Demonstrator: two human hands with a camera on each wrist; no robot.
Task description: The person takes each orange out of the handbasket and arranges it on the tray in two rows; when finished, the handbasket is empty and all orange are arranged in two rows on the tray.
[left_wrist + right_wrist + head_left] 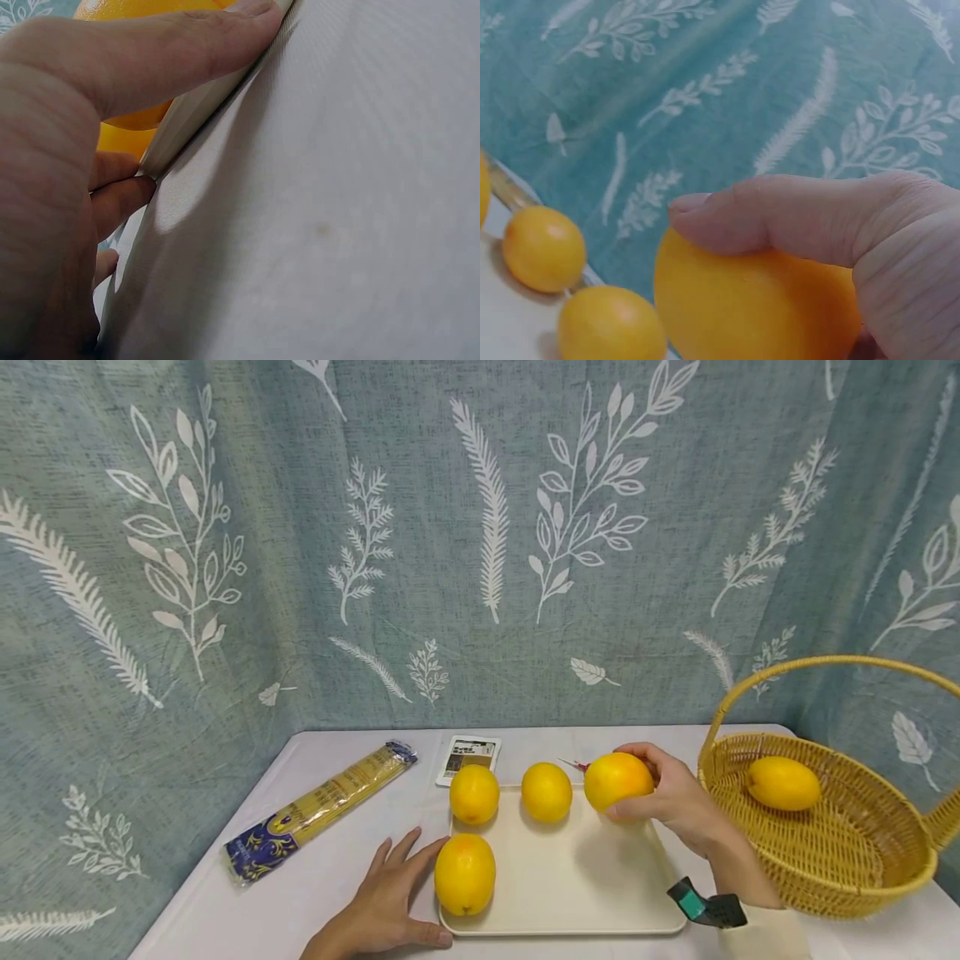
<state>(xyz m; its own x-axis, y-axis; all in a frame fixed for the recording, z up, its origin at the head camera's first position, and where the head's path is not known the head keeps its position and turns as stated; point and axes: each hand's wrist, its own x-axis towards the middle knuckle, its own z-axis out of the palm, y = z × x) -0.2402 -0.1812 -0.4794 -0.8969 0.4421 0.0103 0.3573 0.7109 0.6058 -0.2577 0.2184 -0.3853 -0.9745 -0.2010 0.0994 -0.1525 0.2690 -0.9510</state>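
Note:
My right hand (670, 789) grips an orange (618, 781) above the back right part of the cream tray (570, 893). Its thumb lies across the fruit in the right wrist view, while the other fingers are mostly hidden. On the tray sit three more oranges: one at the back left (474, 794), one at the back middle (547, 792) and one at the front left (465, 874). Beside the tray's left edge my left hand (386, 893) rests with fingers spread. Its thumb (187, 56) lies against the tray rim (199, 105), and fingertips touch the rim farther along.
A yellow wicker basket (832, 897) with a tall handle stands at the right, holding one yellow fruit (783, 782). A spaghetti packet (322, 810) lies at the left. Behind the tray are a white printed package (470, 752) and a small red-handled tool (577, 766). A leaf-patterned curtain (450, 527) surrounds the table.

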